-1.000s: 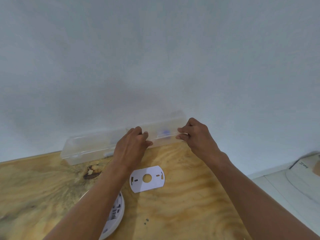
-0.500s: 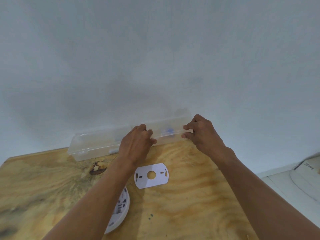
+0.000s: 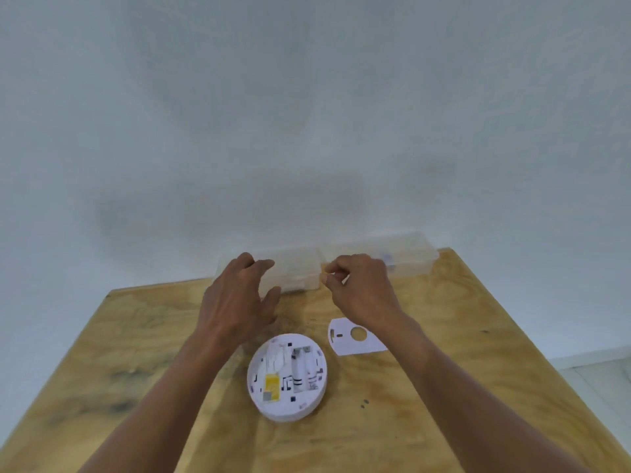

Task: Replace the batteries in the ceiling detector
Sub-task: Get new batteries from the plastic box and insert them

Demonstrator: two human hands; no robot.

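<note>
Presently on a plywood table [image 3: 478, 387] set against a pale wall [image 3: 307, 114]: one round white detector [image 3: 287, 377], lying back side up near the table's middle, between the two forearms. Its open back shows a battery bay [image 3: 304, 370] on the right half, a yellow label [image 3: 272, 384] low on the left half, and small black marks around the rim; whether cells sit in the bay cannot be told through the blur. One flat white plate [image 3: 355, 337] with a round hole and a short slot, lying just right of and beyond the detector, apart from it; the right wrist covers its far corner. One long clear box [image 3: 409, 257], lid down, running along the table's far edge against the wall; something small and bluish shows faintly inside toward its right end. Left hand [image 3: 239, 298]: palm down, fingers spread and loosely bent, fingertips at the box's near side left of centre; firm contact is not certain. Right hand [image 3: 362, 288]: fingers curled, thumb and forefinger brought together at the box's front near its middle; whether they pinch a latch or meet on nothing cannot be told. Two small dark specks [image 3: 364, 402] on the wood right of the detector. One strip of white floor [image 3: 597, 377] beyond the table's right edge.
</note>
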